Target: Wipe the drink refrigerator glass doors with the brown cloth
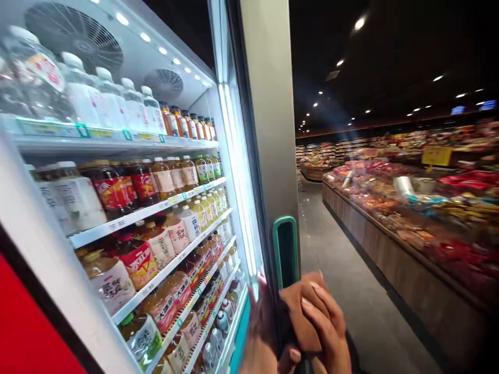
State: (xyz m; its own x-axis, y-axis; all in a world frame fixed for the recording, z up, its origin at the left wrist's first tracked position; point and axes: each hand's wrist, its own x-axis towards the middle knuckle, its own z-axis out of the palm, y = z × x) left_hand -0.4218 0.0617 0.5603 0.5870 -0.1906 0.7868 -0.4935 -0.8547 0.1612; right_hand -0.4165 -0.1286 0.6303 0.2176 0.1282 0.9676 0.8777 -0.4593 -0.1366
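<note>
While the cooler door (268, 130) stands ajar, 1 hand (319, 322) grips its edge below the green handle (286, 254).
Door looks heavy, stiff, glass-fronted; the recessed handle seems the surest hold. Which hand, and the other's state, I cannot tell.

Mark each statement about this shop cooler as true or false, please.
1. A hand grips the edge of the cooler door just below the green handle. True.
2. The cooler shelves are bare. False: the shelves are filled with rows of bottles.
3. The bottles on the top shelf nearest the camera are dark red. False: they are clear bottles with white caps.
4. An aisle runs to the right of the door, beside long counters of packaged goods. True.
5. The hand holds a bottle. False: it holds only the door edge; which hand it is cannot be told.
</note>
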